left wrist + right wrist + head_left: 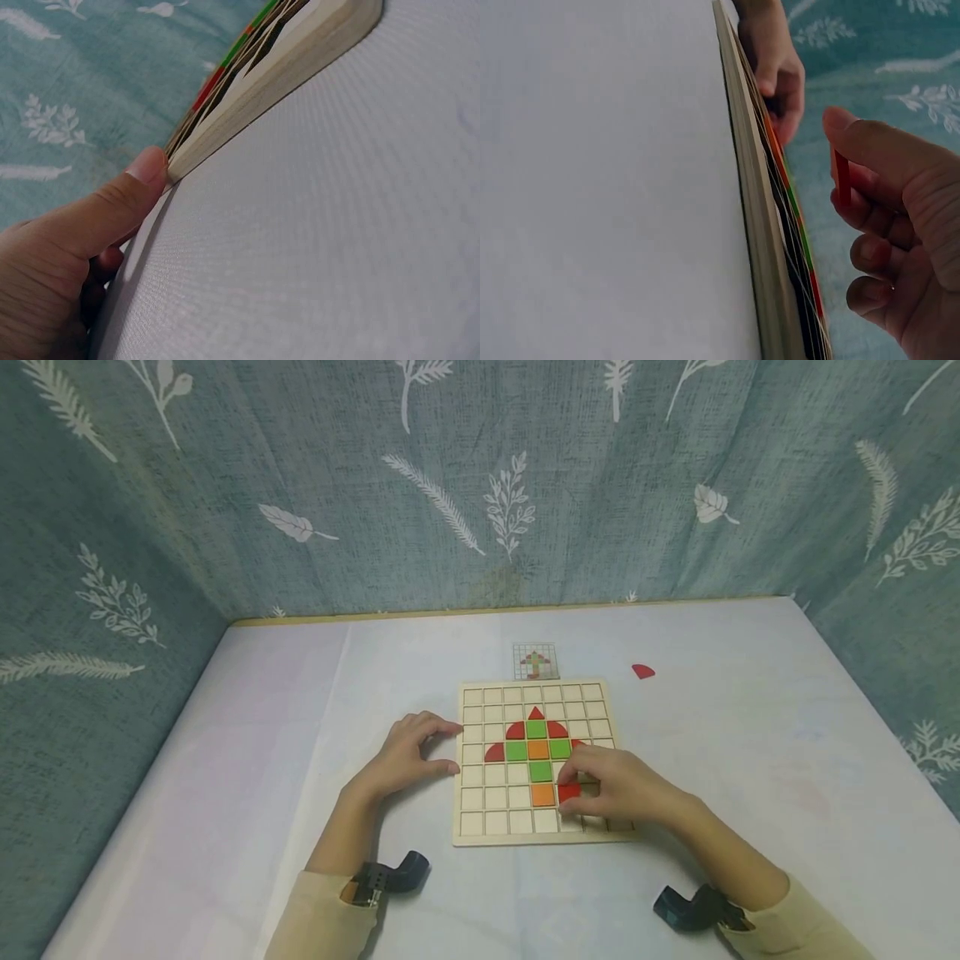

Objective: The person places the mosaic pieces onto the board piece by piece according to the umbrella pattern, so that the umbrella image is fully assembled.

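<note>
A wooden grid board (471, 822) lies flat, with red, green and orange pieces set in its cells. My right hand (618, 781) pinches a red piece (568, 792) between thumb and fingers over the lower right cells, beside an orange square (542, 795). In the right wrist view, the same red piece (843, 178) is seen edge-on, held above the board. My left hand (405, 752) touches the board's left edge with thumb and index finger. The left thumb (124, 199) rests against the board's side (277, 97). The right hand hides some cells in the head view.
Behind the board lies a small pattern card (536, 662) showing a gridded figure. A loose red quarter-circle piece (642, 671) lies to its right. The white tabletop (750, 718) ends at a patterned curtain (450, 485) at the back and sides.
</note>
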{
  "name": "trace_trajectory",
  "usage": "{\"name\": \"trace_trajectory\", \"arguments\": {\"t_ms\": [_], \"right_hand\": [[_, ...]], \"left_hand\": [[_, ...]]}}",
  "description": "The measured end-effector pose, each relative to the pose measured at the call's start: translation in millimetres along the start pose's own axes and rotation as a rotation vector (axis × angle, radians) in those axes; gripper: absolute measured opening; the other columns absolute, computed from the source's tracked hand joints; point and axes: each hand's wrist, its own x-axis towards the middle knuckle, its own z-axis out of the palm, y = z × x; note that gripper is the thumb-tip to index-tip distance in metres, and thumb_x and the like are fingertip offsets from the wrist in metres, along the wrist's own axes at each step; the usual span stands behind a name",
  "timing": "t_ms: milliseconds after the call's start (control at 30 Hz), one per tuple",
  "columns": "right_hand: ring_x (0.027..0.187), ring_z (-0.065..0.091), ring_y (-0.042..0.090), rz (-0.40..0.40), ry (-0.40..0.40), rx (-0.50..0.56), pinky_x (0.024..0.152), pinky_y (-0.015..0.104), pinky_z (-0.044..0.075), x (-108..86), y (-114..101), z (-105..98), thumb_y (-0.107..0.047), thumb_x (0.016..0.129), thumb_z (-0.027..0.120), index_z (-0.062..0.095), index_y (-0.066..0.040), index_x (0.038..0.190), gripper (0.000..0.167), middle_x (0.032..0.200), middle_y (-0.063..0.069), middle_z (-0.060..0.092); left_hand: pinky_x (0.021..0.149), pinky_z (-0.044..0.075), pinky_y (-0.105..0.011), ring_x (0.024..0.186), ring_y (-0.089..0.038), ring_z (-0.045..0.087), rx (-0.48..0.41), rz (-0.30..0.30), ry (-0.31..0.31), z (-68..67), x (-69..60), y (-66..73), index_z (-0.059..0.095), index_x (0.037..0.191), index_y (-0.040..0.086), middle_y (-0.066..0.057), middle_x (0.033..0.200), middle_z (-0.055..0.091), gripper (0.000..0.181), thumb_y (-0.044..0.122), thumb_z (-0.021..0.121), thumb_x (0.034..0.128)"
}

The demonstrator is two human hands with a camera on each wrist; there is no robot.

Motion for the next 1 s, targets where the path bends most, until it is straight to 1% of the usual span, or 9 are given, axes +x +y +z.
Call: {"name": "trace_trajectory", "arguments": {"t_ms": [100,267,400,533,633,700,833,1000], "right_hand": [[0.078,0.052,0.003,-0.038,0.017,-0.015,0.07,0.021,0.046,0.8,-4,4,-0.03,0.075,0.079,0.065,-0.019,0.092,0.025,0.087,-0.014,0.06],[0.07,0.046,0.002,-0.094,0.028,-0.037,0.062,0.015,0.04,1.3,-9,14,-0.033,0.075,0.079,0.064,-0.02,0.09,0.025,0.083,-0.014,0.056],[0.071,0.044,0.001,-0.162,0.069,-0.047,0.063,0.013,0.038,0.7,-8,24,-0.032,0.075,0.079,0.063,-0.018,0.089,0.025,0.083,-0.012,0.055],[0.074,0.046,0.002,-0.252,0.135,-0.044,0.065,0.011,0.037,1.6,-6,33,-0.03,0.074,0.08,0.064,-0.017,0.087,0.025,0.084,-0.011,0.056],[0.073,0.047,0.003,-0.293,0.169,-0.048,0.065,0.009,0.036,3.0,-6,36,-0.029,0.072,0.081,0.065,-0.017,0.086,0.025,0.085,-0.011,0.056],[0.072,0.047,0.003,-0.297,0.176,-0.056,0.065,0.009,0.036,3.6,-6,36,-0.029,0.071,0.082,0.065,-0.018,0.086,0.025,0.085,-0.011,0.056],[0.073,0.048,0.003,-0.263,0.156,-0.073,0.065,0.01,0.037,3.6,-7,36,-0.031,0.072,0.081,0.065,-0.019,0.086,0.024,0.085,-0.012,0.057],[0.074,0.049,0.001,-0.22,0.135,-0.091,0.065,0.01,0.037,3.8,-9,37,-0.034,0.071,0.081,0.065,-0.021,0.086,0.025,0.086,-0.014,0.057]], "left_hand": [[0.095,0.029,-0.043,0.114,-0.022,0.047,-0.001,0.003,0.004,-0.2,0.3,-0.4,0.063,0.119,0.019,0.0,0.115,0.061,0.057,0.035,0.083,0.0677],[0.093,0.029,-0.042,0.113,-0.022,0.047,0.004,0.012,0.005,0.3,0.0,-1.2,0.063,0.119,0.018,0.0,0.114,0.061,0.056,0.034,0.083,0.0682],[0.093,0.03,-0.042,0.112,-0.023,0.047,0.012,0.018,0.008,1.2,-0.9,-1.4,0.063,0.118,0.017,-0.001,0.114,0.061,0.056,0.034,0.083,0.0683],[0.093,0.03,-0.042,0.113,-0.023,0.047,0.011,0.013,0.008,0.7,-1.5,-0.4,0.063,0.118,0.017,-0.001,0.114,0.061,0.056,0.034,0.083,0.0684],[0.094,0.029,-0.043,0.114,-0.023,0.046,0.006,0.007,0.005,-0.1,-1.5,0.6,0.063,0.118,0.018,0.0,0.115,0.061,0.056,0.034,0.083,0.0684],[0.094,0.029,-0.043,0.114,-0.023,0.046,0.011,0.012,0.008,-0.6,-1.7,1.0,0.063,0.118,0.018,0.0,0.115,0.061,0.056,0.034,0.083,0.0681],[0.092,0.03,-0.042,0.112,-0.023,0.047,0.022,0.023,0.019,-0.4,-1.8,2.1,0.063,0.117,0.017,0.0,0.114,0.061,0.056,0.035,0.083,0.0678],[0.093,0.031,-0.043,0.112,-0.023,0.048,0.024,0.02,0.019,-0.5,-1.3,3.1,0.063,0.118,0.018,0.0,0.114,0.061,0.057,0.036,0.082,0.0678]]}}
